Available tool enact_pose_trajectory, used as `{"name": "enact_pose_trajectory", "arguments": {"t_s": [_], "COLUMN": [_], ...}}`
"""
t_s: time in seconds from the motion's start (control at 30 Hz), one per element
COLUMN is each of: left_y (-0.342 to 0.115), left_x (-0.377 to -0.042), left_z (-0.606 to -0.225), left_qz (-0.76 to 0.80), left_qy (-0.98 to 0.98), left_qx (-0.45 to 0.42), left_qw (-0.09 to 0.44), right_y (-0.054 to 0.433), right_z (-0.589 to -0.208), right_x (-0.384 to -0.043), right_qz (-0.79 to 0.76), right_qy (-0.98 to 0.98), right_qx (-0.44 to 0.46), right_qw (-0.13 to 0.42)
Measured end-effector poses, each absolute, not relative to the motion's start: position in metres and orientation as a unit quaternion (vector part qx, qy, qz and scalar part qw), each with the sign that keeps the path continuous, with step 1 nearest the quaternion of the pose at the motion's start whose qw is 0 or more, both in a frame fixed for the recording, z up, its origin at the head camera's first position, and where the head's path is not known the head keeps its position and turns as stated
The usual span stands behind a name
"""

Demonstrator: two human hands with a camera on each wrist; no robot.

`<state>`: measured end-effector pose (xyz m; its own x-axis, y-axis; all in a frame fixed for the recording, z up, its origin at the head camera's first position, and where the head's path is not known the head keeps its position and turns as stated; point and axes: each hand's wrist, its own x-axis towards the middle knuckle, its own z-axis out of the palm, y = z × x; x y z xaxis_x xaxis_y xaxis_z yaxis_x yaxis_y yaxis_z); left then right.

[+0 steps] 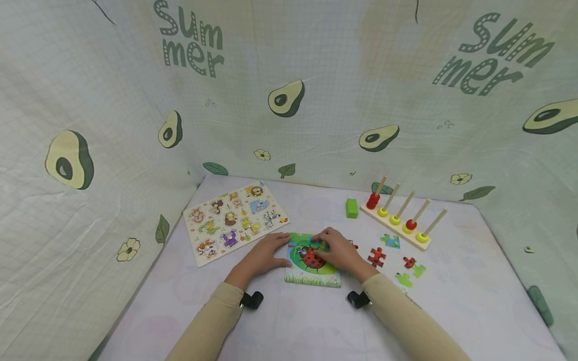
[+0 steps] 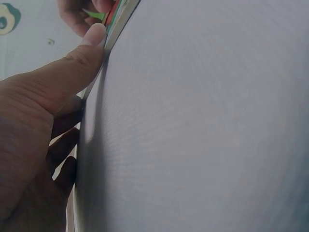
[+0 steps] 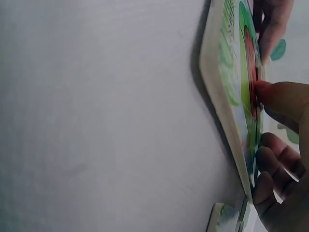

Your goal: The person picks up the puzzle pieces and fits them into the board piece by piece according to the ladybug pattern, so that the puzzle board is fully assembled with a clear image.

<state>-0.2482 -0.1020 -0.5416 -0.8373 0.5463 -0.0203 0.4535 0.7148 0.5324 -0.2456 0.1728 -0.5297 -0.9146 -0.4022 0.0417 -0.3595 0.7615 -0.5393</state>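
Note:
A square ladybug puzzle board (image 1: pixel 312 281) lies on the white-covered table, with grass along its near edge and a red ladybug (image 1: pixel 313 257) in the middle. My left hand (image 1: pixel 266 254) rests along its left side, thumb and fingertips touching the edge. Over the board's upper right, my right hand (image 1: pixel 340 250) pinches a small green puzzle piece (image 2: pixel 95 15) between thumb and fingers, its fingertips close over the picture. Most of that piece is hidden by the fingers. In the right wrist view the right thumb (image 3: pixel 275 96) touches the ladybug part.
Several loose puzzle pieces lie to the right, among them a red one (image 1: pixel 376 256) and a blue-green one (image 1: pixel 391 241). Behind them stands a peg stacker (image 1: pixel 417 239) with red and yellow beads, beside a green block (image 1: pixel 351 208). An animal puzzle board (image 1: pixel 198 240) lies at left.

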Motion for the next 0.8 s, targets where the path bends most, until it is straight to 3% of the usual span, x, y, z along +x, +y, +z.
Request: {"name": "enact_pose_trajectory", "arguments": {"t_s": [0.53,0.8], "left_y": [-0.1022,-0.1025], "left_x": [-0.2481,-0.2474], "left_z": [-0.5408,-0.5403], "left_qz": [0.263,0.265], "left_qy": [0.921,0.92], "left_qx": [0.274,0.274], "left_qw": [0.086,0.089], "right_y": [0.1689,0.171], "right_z": [-0.5312,-0.5299], "right_x": [-0.2464,-0.2467], "right_qz": [-0.224,-0.23], "right_qy": [0.944,0.943], "right_qx": [-0.241,-0.239], "right_qw": [-0.014,0.009]}}
